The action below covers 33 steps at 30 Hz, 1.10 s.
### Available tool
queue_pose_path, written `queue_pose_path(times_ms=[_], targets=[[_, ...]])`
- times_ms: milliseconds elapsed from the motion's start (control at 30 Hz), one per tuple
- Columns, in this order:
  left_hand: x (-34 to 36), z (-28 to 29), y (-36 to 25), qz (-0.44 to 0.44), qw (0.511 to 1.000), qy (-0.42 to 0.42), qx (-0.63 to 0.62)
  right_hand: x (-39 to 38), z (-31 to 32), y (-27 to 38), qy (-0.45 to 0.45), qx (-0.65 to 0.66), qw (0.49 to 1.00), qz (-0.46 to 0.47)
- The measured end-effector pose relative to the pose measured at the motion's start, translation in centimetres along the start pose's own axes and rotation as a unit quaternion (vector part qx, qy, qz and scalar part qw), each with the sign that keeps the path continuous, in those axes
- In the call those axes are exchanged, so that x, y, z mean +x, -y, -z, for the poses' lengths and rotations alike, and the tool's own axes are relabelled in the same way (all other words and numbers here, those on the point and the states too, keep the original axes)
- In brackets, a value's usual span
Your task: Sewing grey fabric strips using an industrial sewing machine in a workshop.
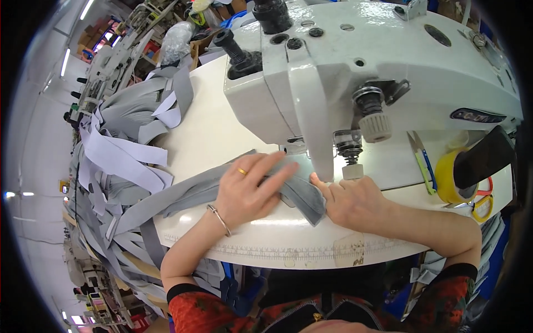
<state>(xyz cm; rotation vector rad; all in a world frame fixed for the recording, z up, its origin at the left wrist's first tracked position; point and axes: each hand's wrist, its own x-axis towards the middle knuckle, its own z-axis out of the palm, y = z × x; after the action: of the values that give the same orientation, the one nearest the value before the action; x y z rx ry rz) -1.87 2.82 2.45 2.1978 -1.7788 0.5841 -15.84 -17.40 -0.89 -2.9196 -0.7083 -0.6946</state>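
Note:
A folded grey fabric strip [304, 201] runs across the white table to beneath the head of a white sewing machine [333, 66]. On top of the strip rests my left hand [250, 188], its fingers stretched out and slightly smeared by motion. My right hand [358, 205] is curled at the strip's right end, the fingers closed against its edge just below the presser area. The machine's needle and foot are largely hidden behind its white lever and my fingers.
A heap of grey and pale lavender strips [127, 150] covers the left side. Green-handled snips [425, 166], a yellow tape roll [452, 177] and scissors with red and yellow handles [483, 205] lie at the right. A printed ruler [288, 253] follows the table's front edge.

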Motion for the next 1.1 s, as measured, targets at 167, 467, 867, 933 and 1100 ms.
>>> queue_pose_path(times_ms=[167, 467, 867, 933, 1100], targets=[[0.1, 0.1, -0.6, -0.096, 0.992, -0.010, -0.078, 0.0, -0.1, -0.1, -0.018, 0.008, 1.000, 0.004], [1.3, -2.5, -1.0, -0.022, 0.999, -0.031, 0.024, 0.2, -0.5, 0.4, -0.028, 0.025, 0.999, -0.016], [1.1, -2.4, -1.0, 0.027, 0.991, 0.025, -0.128, 0.2, -0.1, 0.1, -0.005, 0.052, 0.999, -0.006], [1.1, -2.5, -1.1, 0.023, 0.991, 0.022, -0.127, 0.3, -0.2, 0.1, -0.014, 0.059, 0.998, -0.012], [1.4, -2.1, -1.7, 0.032, 0.993, 0.065, -0.095, 0.0, -0.3, 0.1, -0.013, 0.038, 0.999, -0.006]])
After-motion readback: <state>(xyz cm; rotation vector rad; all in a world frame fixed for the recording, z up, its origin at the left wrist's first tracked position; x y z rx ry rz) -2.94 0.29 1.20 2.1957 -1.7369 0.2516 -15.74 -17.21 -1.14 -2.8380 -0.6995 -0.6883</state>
